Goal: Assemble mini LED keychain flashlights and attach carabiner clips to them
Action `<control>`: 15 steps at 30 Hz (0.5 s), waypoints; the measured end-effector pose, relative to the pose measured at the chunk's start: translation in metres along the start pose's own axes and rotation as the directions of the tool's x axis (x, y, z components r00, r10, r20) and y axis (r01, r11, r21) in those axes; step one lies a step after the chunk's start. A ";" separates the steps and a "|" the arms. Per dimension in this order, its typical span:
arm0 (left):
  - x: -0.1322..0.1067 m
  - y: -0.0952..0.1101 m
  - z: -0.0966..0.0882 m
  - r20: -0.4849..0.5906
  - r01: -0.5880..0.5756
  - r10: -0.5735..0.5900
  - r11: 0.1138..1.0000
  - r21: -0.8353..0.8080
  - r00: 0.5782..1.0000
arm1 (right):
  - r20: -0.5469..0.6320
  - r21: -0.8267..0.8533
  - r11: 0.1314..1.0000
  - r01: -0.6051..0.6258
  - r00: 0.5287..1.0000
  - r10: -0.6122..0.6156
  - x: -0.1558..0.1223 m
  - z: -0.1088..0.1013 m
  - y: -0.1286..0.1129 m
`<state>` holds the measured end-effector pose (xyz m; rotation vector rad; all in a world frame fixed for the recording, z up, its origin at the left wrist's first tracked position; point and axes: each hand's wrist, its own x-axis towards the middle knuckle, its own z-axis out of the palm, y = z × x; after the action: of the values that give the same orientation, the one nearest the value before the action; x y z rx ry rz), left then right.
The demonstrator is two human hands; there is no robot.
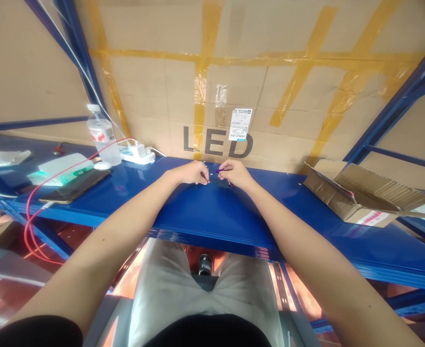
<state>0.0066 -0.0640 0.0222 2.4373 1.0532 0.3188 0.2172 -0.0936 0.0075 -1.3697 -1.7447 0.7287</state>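
The purple piece [218,170], pinched by the right hand [236,174], is best held steady low over the bench [208,212], facing the left hand [193,172], whose fingers are together, contents unclear.

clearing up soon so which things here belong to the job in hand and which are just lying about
Seemingly in use:
small purple item, in the right hand
blue tabletop, beneath the left hand

Seemingly lying about:
plastic bottle
white-and-green pack
dark flat device
open cardboard box

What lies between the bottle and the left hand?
In the head view, a white power strip sits beside the bottle, then blue tabletop runs on to the left hand.
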 end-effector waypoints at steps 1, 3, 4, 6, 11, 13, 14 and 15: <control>0.001 0.001 0.001 0.003 0.003 -0.004 1.000 0.023 1.000 | -0.013 -0.033 0.999 0.016 1.000 -0.016 0.000 0.000 0.003; 0.001 0.002 0.001 0.005 0.015 -0.015 0.999 0.051 1.000 | -0.030 -0.116 0.990 0.076 0.996 -0.080 0.001 0.002 0.007; 0.001 0.002 0.001 0.003 0.022 -0.022 0.998 0.062 1.000 | -0.027 -0.153 0.982 0.112 0.993 -0.118 0.001 0.004 0.008; 0.000 0.002 0.000 -0.007 0.029 -0.028 0.997 0.078 1.000 | 0.003 -0.198 0.966 0.165 0.986 -0.168 0.000 0.008 0.008; -0.004 0.000 -0.001 -0.007 0.098 -0.098 0.994 -0.037 0.995 | 0.026 -0.340 0.922 0.186 0.982 -0.189 0.001 0.015 0.006; -0.005 0.000 -0.001 0.007 0.140 -0.140 0.986 -0.092 0.990 | 0.039 -0.397 0.899 0.185 0.982 -0.185 0.004 0.017 0.008; -0.005 -0.001 -0.001 0.010 0.147 -0.147 0.984 -0.103 0.989 | 0.059 -0.413 0.892 0.183 0.983 -0.175 0.006 0.018 0.010; -0.004 -0.001 -0.001 0.010 0.148 -0.148 0.984 -0.102 0.989 | 0.080 -0.422 0.888 0.182 0.983 -0.163 0.008 0.019 0.011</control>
<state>0.0025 -0.0661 0.0226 2.2536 1.1795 0.3125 0.2058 -0.0822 -0.0101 -1.4604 -2.1164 0.2818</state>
